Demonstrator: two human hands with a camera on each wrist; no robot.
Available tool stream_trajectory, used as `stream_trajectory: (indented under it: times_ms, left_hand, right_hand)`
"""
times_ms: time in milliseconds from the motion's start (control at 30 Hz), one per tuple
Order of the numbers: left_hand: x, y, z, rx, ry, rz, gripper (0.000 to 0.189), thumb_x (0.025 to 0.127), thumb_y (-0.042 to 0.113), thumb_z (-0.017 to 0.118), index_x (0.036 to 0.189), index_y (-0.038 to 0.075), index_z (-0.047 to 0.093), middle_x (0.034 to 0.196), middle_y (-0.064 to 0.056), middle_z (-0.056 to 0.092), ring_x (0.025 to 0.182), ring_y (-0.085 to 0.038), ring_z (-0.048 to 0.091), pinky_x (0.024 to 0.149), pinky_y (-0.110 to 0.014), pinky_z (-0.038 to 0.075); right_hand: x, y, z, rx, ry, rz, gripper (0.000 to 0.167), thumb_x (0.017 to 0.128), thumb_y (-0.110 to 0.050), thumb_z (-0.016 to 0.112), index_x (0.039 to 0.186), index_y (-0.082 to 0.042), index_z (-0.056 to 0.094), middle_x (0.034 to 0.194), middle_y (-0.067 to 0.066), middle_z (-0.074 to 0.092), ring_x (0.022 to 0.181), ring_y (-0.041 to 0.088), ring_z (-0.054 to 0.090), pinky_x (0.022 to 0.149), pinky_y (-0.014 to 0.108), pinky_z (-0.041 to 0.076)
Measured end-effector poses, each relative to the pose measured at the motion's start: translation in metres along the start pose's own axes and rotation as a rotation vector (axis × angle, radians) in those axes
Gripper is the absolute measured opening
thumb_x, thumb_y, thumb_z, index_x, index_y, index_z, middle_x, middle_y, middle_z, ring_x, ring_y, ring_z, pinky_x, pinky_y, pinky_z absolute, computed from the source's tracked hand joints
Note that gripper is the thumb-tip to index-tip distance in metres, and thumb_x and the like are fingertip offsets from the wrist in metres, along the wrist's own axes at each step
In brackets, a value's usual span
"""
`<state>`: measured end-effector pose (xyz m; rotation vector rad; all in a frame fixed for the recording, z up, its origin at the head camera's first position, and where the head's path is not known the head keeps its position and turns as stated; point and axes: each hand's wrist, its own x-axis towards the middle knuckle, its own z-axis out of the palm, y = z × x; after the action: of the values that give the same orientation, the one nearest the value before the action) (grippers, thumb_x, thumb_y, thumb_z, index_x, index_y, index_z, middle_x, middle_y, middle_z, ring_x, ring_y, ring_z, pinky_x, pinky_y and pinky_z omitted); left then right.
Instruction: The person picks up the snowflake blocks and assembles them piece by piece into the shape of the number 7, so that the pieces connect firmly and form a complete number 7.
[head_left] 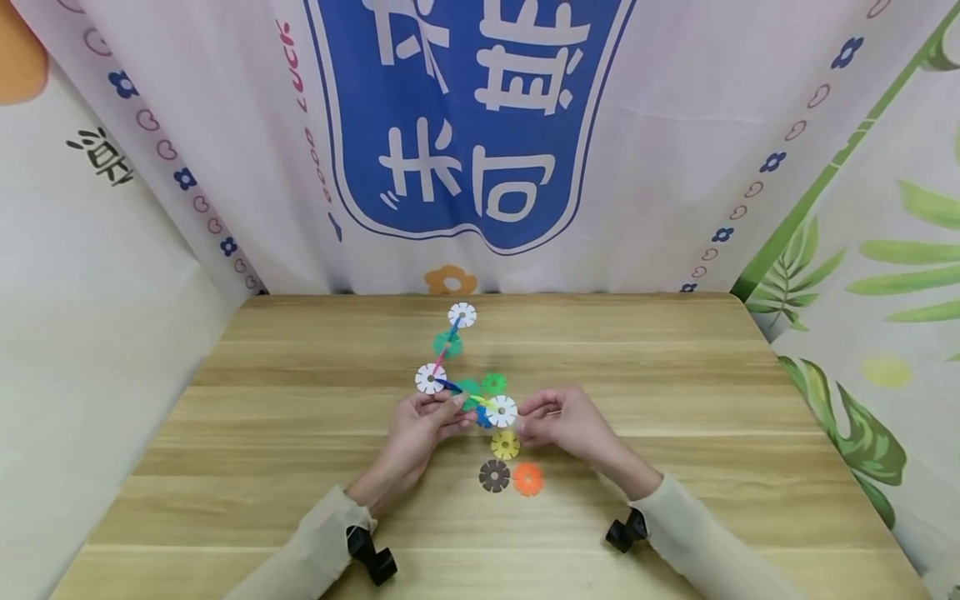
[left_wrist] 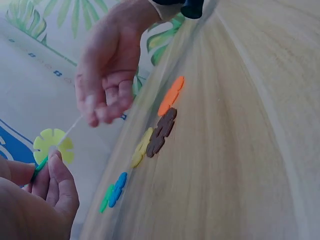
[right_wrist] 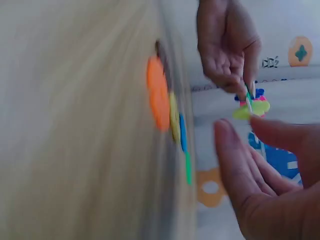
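My left hand (head_left: 427, 421) pinches a green notched disc (left_wrist: 39, 170) between thumb and fingers. That disc belongs to a zigzag chain of slotted plastic flower discs held above the table. From it, a yellow-green disc (left_wrist: 52, 146) leads to a white end disc (head_left: 501, 411); the other way, the chain runs through a dark blue disc, a white disc (head_left: 431, 378), a pink one and a teal one (head_left: 447, 344) to a far white disc (head_left: 462, 315). My right hand (head_left: 564, 421) is beside the white end disc, thumb and finger apart, fingertips close to its edge.
Loose discs lie flat on the wooden table (head_left: 675, 358): green (head_left: 494, 383), blue (head_left: 483, 417), yellow (head_left: 506, 445), brown (head_left: 494, 476) and orange (head_left: 528, 479). A printed curtain (head_left: 660, 150) hangs behind the table's back edge.
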<state>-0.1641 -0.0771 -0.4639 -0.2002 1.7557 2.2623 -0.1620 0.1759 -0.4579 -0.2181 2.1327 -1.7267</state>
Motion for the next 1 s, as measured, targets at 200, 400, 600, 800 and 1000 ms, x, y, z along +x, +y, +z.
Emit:
stream_trajectory:
  times_ms: [200, 400, 600, 800, 1000]
  left_hand:
    - [0.004, 0.001, -0.007, -0.003, 0.04, 0.014, 0.021, 0.101, 0.002, 0.065, 0.119, -0.006, 0.058, 0.102, -0.014, 0.08, 0.093, -0.021, 0.081, 0.099, -0.041, 0.065]
    - [0.005, 0.004, -0.008, -0.008, 0.022, -0.016, 0.022, 0.102, 0.004, 0.064, 0.12, -0.006, 0.057, 0.105, -0.012, 0.079, 0.097, -0.021, 0.08, 0.101, -0.039, 0.065]
    - [0.003, 0.003, -0.008, -0.004, 0.025, -0.029, 0.025, 0.103, 0.006, 0.064, 0.123, -0.006, 0.056, 0.105, -0.013, 0.078, 0.097, -0.021, 0.079, 0.102, -0.04, 0.064]
    - [0.001, 0.003, -0.009, -0.012, 0.039, -0.042, 0.026, 0.103, 0.007, 0.064, 0.124, -0.006, 0.055, 0.104, -0.012, 0.077, 0.097, -0.02, 0.079, 0.101, -0.038, 0.065]
    - [0.001, 0.004, -0.008, -0.018, 0.035, -0.031, 0.027, 0.103, 0.007, 0.065, 0.124, -0.005, 0.054, 0.104, -0.011, 0.076, 0.097, -0.021, 0.079, 0.103, -0.04, 0.064]
  right_hand:
    - [-0.01, -0.004, 0.0, -0.608, -0.129, -0.137, 0.022, 0.081, -0.012, 0.089, 0.096, -0.006, 0.075, 0.087, 0.0, 0.073, 0.079, 0.012, 0.065, 0.07, 0.02, 0.06]
    - [-0.016, -0.006, 0.011, -0.755, -0.179, -0.105, 0.041, 0.068, -0.025, 0.098, 0.096, -0.009, 0.073, 0.091, 0.0, 0.067, 0.081, 0.013, 0.056, 0.073, 0.025, 0.053]
    - [-0.018, -0.004, 0.016, -0.772, -0.171, -0.083, 0.036, 0.069, -0.018, 0.097, 0.092, -0.012, 0.07, 0.092, -0.001, 0.064, 0.083, 0.014, 0.054, 0.074, 0.027, 0.051]
    - [-0.018, 0.0, 0.016, -0.734, -0.184, -0.097, 0.038, 0.069, -0.018, 0.098, 0.09, -0.014, 0.066, 0.089, -0.004, 0.064, 0.079, 0.012, 0.055, 0.07, 0.023, 0.051]
    - [-0.022, 0.001, 0.011, -0.641, -0.166, -0.141, 0.03, 0.075, -0.007, 0.092, 0.086, -0.015, 0.065, 0.082, -0.006, 0.066, 0.071, 0.009, 0.058, 0.061, 0.02, 0.054]
